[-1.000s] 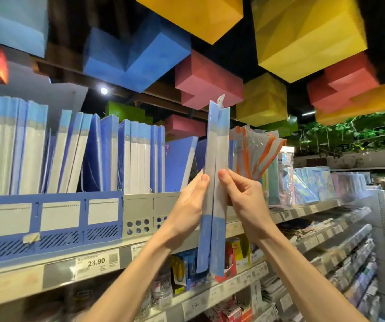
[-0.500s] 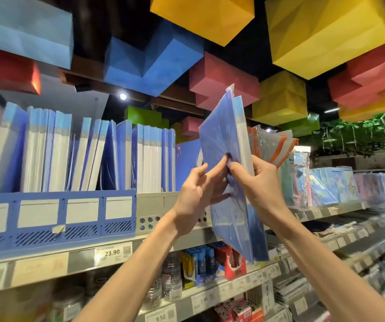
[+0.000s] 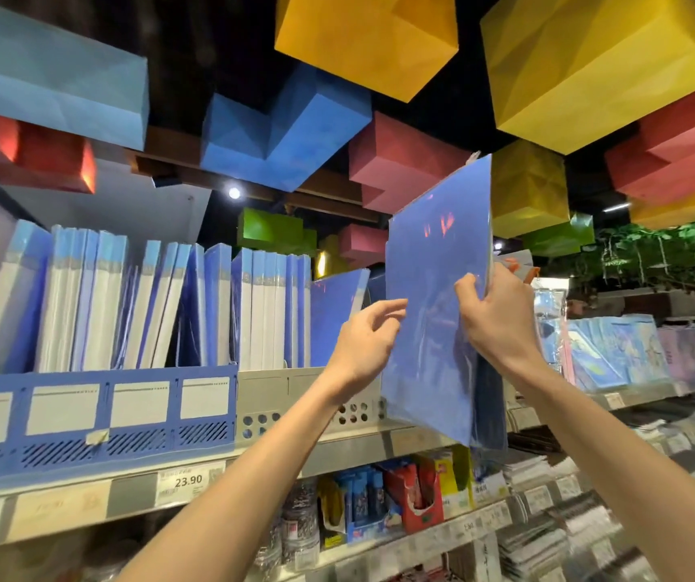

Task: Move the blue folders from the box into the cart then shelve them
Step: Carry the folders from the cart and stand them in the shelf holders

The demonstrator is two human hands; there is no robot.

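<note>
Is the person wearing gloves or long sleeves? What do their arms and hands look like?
No gloves and no sleeves in sight. The left arm and right arm are bare all the way to the bottom of the picture. The left hand and right hand are bare too. No watch or bracelet shows at either wrist, and no rings show on the fingers that can be seen.

Overhead, against a dark ceiling, large paper shapes hanging: a yellow block (image 3: 589,56), a blue block (image 3: 283,128), a red block (image 3: 400,161), a pale blue block (image 3: 52,77), and a smaller green block (image 3: 272,233) farther back. One lit spotlight (image 3: 234,192) among them. On the top shelf (image 3: 64,501), a blue file rack (image 3: 102,449) touching a grey file rack (image 3: 270,392) on its right. On the shelf edge, a price tag (image 3: 188,480) reading 23.90. Below, red packs (image 3: 417,493) and clear jars (image 3: 299,531). Far right, pastel packets (image 3: 614,350) in a row, with greenery (image 3: 652,254) above.
</note>
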